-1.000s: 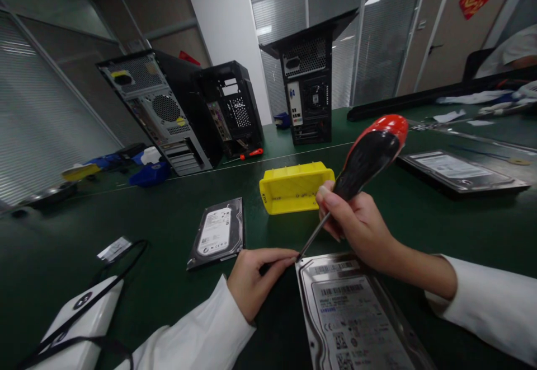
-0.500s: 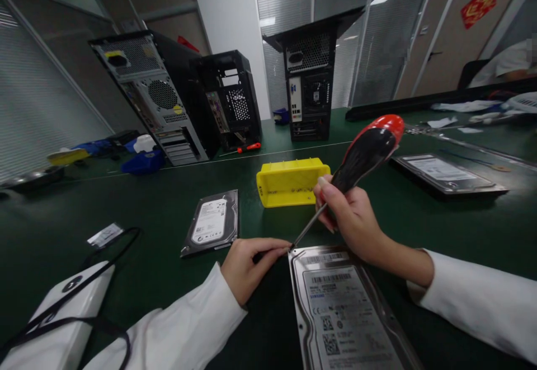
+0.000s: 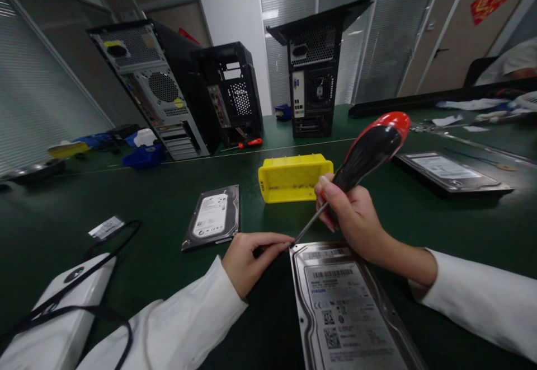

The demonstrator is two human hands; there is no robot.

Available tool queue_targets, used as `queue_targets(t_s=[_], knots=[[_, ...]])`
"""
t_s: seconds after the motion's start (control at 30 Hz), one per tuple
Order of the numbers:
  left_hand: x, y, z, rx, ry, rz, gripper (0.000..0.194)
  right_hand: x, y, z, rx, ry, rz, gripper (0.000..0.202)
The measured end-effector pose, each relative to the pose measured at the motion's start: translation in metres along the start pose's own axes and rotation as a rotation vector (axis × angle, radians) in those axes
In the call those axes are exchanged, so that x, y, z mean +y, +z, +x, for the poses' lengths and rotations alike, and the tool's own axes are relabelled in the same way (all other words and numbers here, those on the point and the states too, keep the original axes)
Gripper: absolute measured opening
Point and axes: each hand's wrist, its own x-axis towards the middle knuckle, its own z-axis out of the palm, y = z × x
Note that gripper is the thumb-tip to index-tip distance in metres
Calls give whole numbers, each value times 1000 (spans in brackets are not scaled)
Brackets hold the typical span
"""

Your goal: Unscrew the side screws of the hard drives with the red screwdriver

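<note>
A screwdriver (image 3: 367,151) with a red and black handle slants down in my right hand (image 3: 352,213), its fingers closed round the lower handle. The shaft's tip meets the top left corner of a silver hard drive (image 3: 344,308) with a white label, lying label up in front of me. At that corner, my left hand (image 3: 254,258) pinches thumb and forefinger together right by the tip. Whatever is between those fingertips is too small to make out. Just beyond my right hand stands a yellow plastic bin (image 3: 283,191) with small dark bits in it.
A second hard drive (image 3: 213,216) lies left of the bin, another hard drive (image 3: 453,173) at the right. Computer cases (image 3: 312,79) stand at the back, a small red-handled screwdriver (image 3: 250,143) before them. A white device (image 3: 62,303) with a black strap lies at the left.
The view has shifted slightly, so the scene sits a little differently in frame. Both hands and the screwdriver keep almost the same place at the drive's corner.
</note>
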Motion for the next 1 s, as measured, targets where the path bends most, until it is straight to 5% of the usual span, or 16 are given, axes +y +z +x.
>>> queue_targets(t_s=[0.43, 1.0], knots=[[-5, 2, 0, 14, -25, -46, 22, -8, 0, 3, 79, -54, 9, 40], [-6, 3, -1, 57, -17, -8, 21, -3, -4, 3, -26, -24, -31, 42]])
